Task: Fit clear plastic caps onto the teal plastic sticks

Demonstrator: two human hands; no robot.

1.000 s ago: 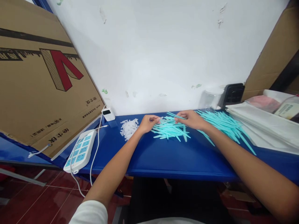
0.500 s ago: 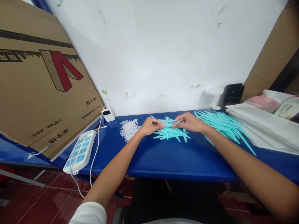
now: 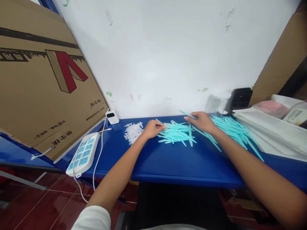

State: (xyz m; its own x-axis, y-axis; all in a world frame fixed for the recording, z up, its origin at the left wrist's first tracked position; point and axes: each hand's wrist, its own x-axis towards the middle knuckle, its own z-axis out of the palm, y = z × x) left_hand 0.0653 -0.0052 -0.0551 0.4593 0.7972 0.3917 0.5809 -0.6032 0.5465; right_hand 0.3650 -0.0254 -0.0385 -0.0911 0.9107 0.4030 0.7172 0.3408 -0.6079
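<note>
My right hand (image 3: 200, 121) is closed around a thin turquoise stick (image 3: 185, 113), whose pointed end sticks out to the left above the table. Below and left of it lies a loose middle pile of turquoise sticks (image 3: 176, 133). At the left edge of that pile my left hand (image 3: 153, 129) is pinched, thumb against fingertips; whatever is between them is too small to make out. Small whitish translucent pieces (image 3: 133, 131) lie heaped just left of my left hand. A bigger pile of turquoise sticks (image 3: 232, 129) lies beyond my right wrist, partly hidden by my forearm.
On the blue table (image 3: 165, 163) stand a white power strip (image 3: 83, 155) with cables and a small white device (image 3: 112, 117) at the left. A clear jar (image 3: 217, 103), a black object (image 3: 241, 99) and white sheets (image 3: 271, 127) are at the right. A large cardboard box (image 3: 48, 83) leans at the left.
My right hand has moved right and slightly up, away from the middle pile and my left hand, with a turquoise stick in its fingers. My left hand has stayed nearly in place.
</note>
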